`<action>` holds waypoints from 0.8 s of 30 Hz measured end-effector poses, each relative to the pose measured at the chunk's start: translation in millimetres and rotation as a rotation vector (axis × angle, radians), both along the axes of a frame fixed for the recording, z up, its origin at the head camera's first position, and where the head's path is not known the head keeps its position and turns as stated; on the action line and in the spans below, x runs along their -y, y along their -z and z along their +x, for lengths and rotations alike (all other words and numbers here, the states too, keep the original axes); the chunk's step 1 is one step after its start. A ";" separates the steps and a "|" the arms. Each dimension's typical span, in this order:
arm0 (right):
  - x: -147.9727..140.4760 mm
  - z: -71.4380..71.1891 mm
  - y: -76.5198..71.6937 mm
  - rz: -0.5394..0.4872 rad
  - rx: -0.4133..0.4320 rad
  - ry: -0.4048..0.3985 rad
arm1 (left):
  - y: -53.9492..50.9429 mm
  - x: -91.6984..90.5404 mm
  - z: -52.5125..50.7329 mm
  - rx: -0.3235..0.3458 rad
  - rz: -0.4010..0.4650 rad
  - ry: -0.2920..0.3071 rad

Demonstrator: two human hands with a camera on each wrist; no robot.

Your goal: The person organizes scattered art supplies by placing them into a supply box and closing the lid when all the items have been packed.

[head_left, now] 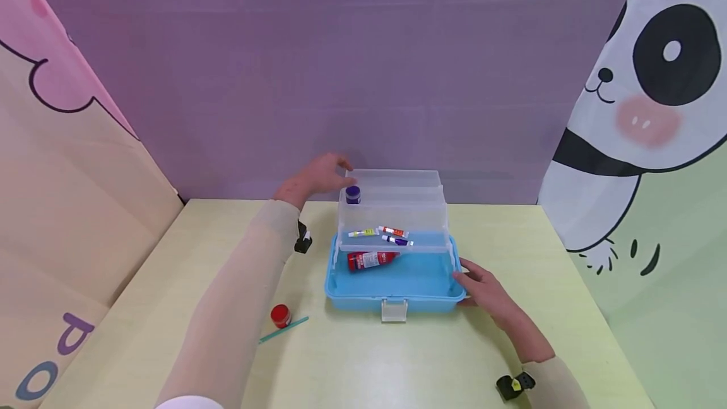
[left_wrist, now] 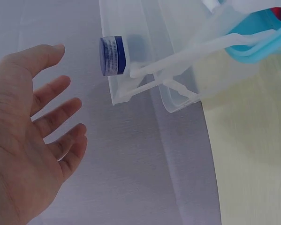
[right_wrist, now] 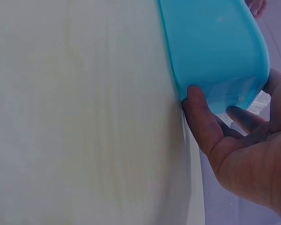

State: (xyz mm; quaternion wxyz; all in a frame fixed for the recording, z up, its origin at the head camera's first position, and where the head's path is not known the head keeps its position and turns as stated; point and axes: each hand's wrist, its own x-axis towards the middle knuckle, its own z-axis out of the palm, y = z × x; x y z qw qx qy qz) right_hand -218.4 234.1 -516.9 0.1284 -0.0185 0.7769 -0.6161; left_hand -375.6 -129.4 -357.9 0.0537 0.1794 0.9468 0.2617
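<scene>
A light blue storage box (head_left: pixel 369 303) stands on the table, its clear tiered trays (head_left: pixel 392 216) folded up and back. On the uppermost tier, at the left, sits a small paint jar with a dark blue lid (left_wrist: pixel 113 56). Just left of that jar my left hand (head_left: pixel 320 175) is held with fingers spread and loosely bent, apart from it and holding nothing. My right hand (right_wrist: pixel 246 154) grips the right end of the box, fingers and thumb against its side and rim. Several small paint tubes (head_left: pixel 393 231) lie in the lower tray. A red bottle (head_left: pixel 372 260) lies in the box.
On the table left of the box are a red-lidded jar (head_left: pixel 281 315) and a thin teal stick (head_left: pixel 286 328), close together; my left forearm passes beside them. A white latch (head_left: pixel 394 310) hangs at the box's front. A purple backdrop (head_left: pixel 386 68) rises right behind the trays.
</scene>
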 end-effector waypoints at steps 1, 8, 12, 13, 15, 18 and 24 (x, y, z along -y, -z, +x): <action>-0.3 -0.1 -0.4 0.000 -0.001 -0.001 | -0.3 0.1 0.0 -0.003 0.002 0.001; -0.1 -0.8 2.4 -0.003 0.004 -0.012 | 0.0 7.4 2.8 -0.009 -0.002 0.014; 1.4 -1.6 2.4 -0.010 0.008 -0.007 | 6.0 17.6 9.5 -0.067 -0.012 0.033; 2.1 -1.1 2.1 -0.009 0.007 -0.008 | 8.2 21.1 12.6 -0.084 -0.015 0.034; 3.5 0.4 2.5 -0.009 0.010 -0.011 | 14.2 28.8 19.3 -0.103 -0.018 0.026; 4.8 4.5 3.4 -0.001 0.013 -0.031 | 24.3 41.3 32.9 -0.112 -0.025 -0.002; 6.8 1.7 2.7 0.017 -0.004 -0.048 | 46.1 71.2 62.6 -0.142 -0.049 -0.059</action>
